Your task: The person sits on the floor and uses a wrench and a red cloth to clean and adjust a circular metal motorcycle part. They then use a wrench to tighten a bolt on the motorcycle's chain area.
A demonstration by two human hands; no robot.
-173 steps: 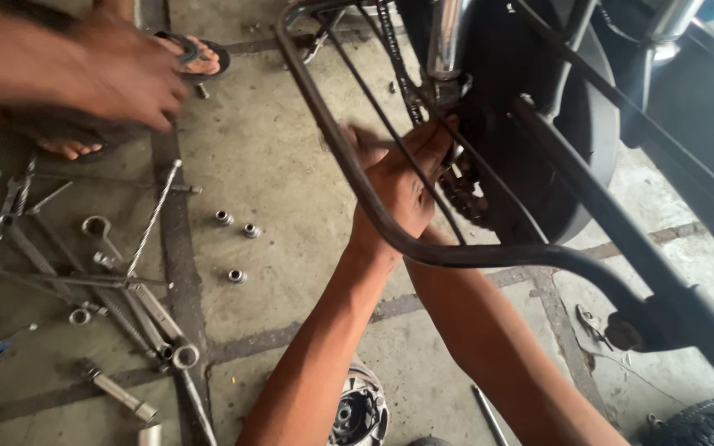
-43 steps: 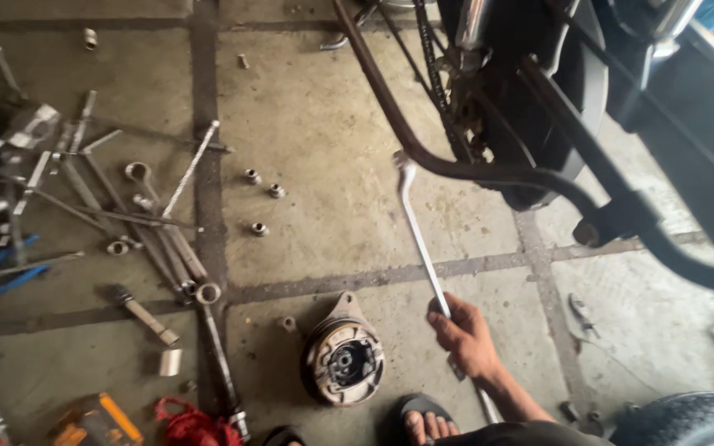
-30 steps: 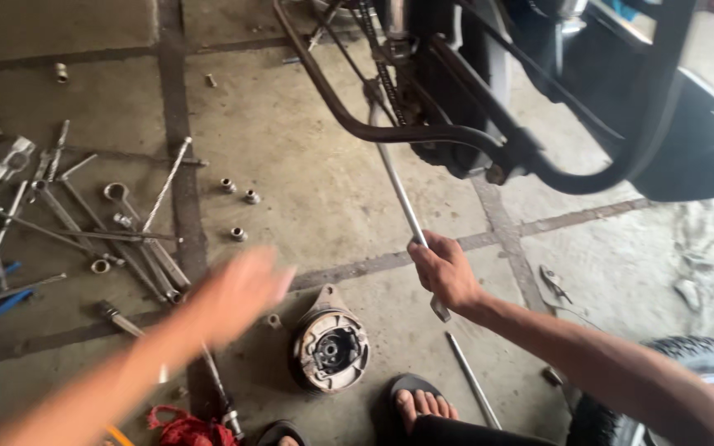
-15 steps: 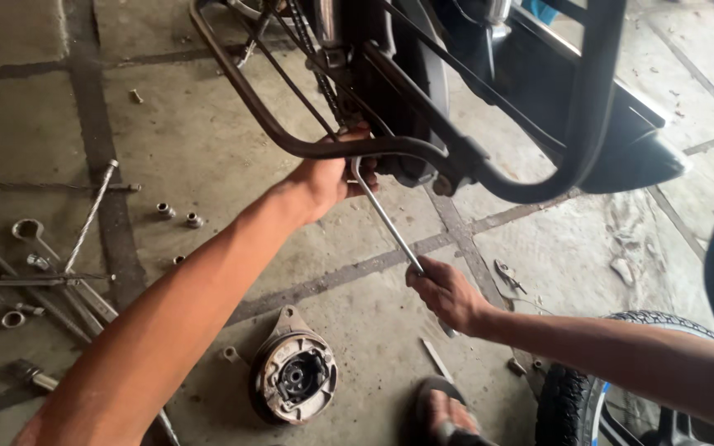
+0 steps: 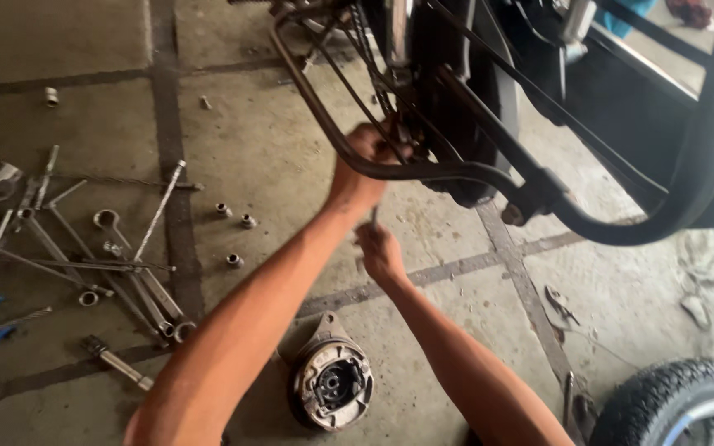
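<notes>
My left hand (image 5: 367, 158) reaches up to the hub area of a motorcycle (image 5: 473, 91), just behind a black tube frame (image 5: 456, 172). Its fingers curl around the top end of a long metal wrench (image 5: 373, 216); the wrench head is hidden behind hand and tube. My right hand (image 5: 378, 249) is below it, closed on the wrench's lower handle. Both forearms come in from the bottom of the view. The drive chain (image 5: 368, 49) runs down just above my left hand.
A round brake drum plate (image 5: 332, 384) lies on the concrete floor under my arms. Several wrenches and rods (image 5: 117, 256) are spread at the left, with small sockets (image 5: 237, 219) beside them. A black tyre (image 5: 679, 405) sits at the bottom right.
My left hand has come in from the left and gone up to the wrench's top end at the hub. My right hand slid up the handle, closer to the frame.
</notes>
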